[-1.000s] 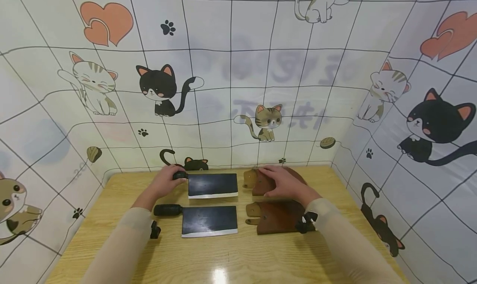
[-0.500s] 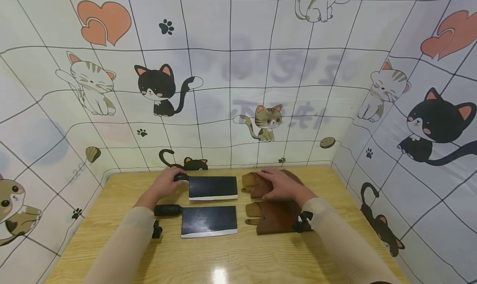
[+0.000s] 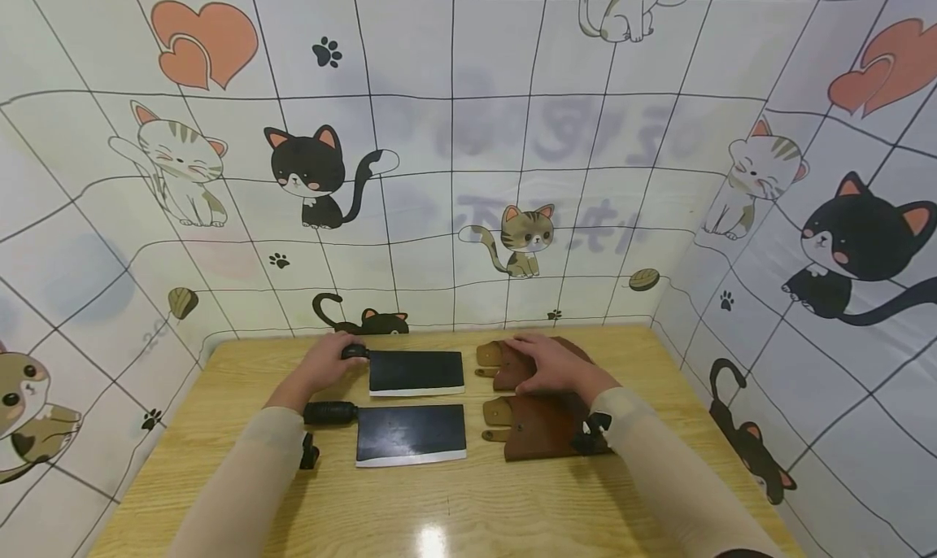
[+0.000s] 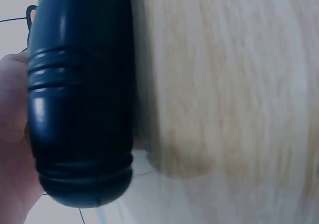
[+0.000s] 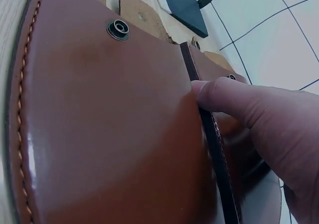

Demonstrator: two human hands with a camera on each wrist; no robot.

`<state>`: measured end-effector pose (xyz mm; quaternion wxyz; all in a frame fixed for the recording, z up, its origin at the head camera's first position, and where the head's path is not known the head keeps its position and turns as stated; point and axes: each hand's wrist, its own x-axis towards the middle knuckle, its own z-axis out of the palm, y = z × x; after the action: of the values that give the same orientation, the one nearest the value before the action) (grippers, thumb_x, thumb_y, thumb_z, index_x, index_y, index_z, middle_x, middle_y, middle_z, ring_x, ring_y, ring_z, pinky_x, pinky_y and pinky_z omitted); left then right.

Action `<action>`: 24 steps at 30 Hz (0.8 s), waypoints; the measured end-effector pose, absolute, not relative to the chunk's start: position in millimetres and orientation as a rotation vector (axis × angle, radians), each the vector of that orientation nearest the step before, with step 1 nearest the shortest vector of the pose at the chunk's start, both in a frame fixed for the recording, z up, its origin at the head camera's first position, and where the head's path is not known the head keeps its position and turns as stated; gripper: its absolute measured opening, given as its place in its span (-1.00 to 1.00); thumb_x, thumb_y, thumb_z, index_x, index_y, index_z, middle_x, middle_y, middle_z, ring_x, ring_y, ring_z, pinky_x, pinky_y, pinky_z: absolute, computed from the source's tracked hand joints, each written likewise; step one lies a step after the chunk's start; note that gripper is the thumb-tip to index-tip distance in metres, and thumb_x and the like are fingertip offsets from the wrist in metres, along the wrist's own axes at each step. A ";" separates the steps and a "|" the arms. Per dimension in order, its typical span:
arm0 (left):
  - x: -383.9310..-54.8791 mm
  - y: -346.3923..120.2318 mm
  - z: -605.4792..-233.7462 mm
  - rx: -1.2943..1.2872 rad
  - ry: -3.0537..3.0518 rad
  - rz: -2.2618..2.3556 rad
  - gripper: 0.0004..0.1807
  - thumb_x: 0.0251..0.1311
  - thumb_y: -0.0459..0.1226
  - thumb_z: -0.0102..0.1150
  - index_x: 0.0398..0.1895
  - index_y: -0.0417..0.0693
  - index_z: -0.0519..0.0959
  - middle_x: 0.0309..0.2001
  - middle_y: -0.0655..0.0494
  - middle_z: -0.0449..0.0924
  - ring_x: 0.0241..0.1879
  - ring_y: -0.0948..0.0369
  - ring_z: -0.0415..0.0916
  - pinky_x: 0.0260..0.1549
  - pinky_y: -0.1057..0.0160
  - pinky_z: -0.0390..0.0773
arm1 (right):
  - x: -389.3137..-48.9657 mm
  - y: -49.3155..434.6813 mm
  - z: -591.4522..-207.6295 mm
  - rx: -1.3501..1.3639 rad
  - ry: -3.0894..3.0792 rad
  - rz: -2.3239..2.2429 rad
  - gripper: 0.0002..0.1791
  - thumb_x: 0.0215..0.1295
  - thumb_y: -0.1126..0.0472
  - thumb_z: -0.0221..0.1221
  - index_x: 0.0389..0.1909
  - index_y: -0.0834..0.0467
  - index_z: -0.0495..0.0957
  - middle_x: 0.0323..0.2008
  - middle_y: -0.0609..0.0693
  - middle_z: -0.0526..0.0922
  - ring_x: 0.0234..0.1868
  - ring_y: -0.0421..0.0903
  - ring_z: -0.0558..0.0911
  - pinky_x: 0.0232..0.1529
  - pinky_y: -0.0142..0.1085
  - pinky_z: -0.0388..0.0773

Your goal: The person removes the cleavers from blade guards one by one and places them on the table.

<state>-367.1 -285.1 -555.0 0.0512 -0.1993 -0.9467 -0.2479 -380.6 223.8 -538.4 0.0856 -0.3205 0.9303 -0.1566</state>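
In the head view, my left hand [image 3: 329, 361] grips the black handle [image 3: 355, 351] of the far cleaver, whose dark blade [image 3: 416, 371] points right with its bright edge toward me. A second cleaver [image 3: 410, 433] lies nearer on the table; its ridged black handle [image 4: 82, 99] fills the left wrist view, with part of my left hand [image 4: 12, 129] behind it. My right hand [image 3: 556, 364] holds the far brown leather sheath [image 3: 508, 368], thumb [image 5: 224, 94] at its near edge in the right wrist view. The near sheath [image 5: 114, 114] lies beside it, bearing a metal snap [image 5: 118, 30].
The wooden table [image 3: 446, 509] ends at a cloth wall [image 3: 454, 159] printed with cats and grid lines, which also rises at both sides. Each sheath has a tan strap on its left side. Both blades lie between the handles and the sheaths.
The far cleaver, held by my left hand, has shifted slightly toward me and flattened. My right hand has drawn the far sheath slightly toward me. The near cleaver and near sheath stay put.
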 end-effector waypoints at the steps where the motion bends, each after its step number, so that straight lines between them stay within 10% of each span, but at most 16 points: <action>1: -367.2 -286.0 -556.3 -0.614 -2.887 -0.745 -0.62 0.46 -0.19 0.47 0.19 -0.22 0.71 0.02 -0.13 0.70 0.06 -0.19 0.61 0.09 -0.28 0.55 | -380.8 223.9 -539.3 -0.951 2.769 -0.470 0.14 0.28 -0.15 0.60 0.76 0.09 0.24 0.69 0.28 0.22 0.68 0.34 0.21 0.55 0.29 0.27; 15: -359.9 -290.1 -561.8 -0.645 -2.867 -0.849 -0.58 0.45 -0.14 0.47 0.20 -0.23 0.71 0.08 -0.22 0.70 0.07 -0.22 0.56 0.04 -0.28 0.56 | -384.9 224.6 -539.0 -0.870 2.647 -0.495 0.12 0.35 -0.15 0.55 0.77 0.11 0.19 0.71 0.27 0.16 0.68 0.34 0.20 0.56 0.24 0.28; 24: -355.9 -276.8 -556.0 -0.424 -2.983 -0.921 -0.36 0.60 -0.08 0.31 0.55 -0.27 0.49 0.52 -0.37 0.43 0.51 -0.40 0.33 0.42 -0.43 0.34 | -384.4 224.4 -536.6 -0.865 2.637 -0.539 0.18 0.27 -0.12 0.62 0.76 0.15 0.21 0.72 0.33 0.12 0.68 0.39 0.15 0.55 0.29 0.26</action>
<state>-355.9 -276.8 -556.0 -0.0045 -0.1345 -0.9468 -0.2925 -384.4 224.4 -536.6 0.1564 -0.3022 0.9213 -0.1884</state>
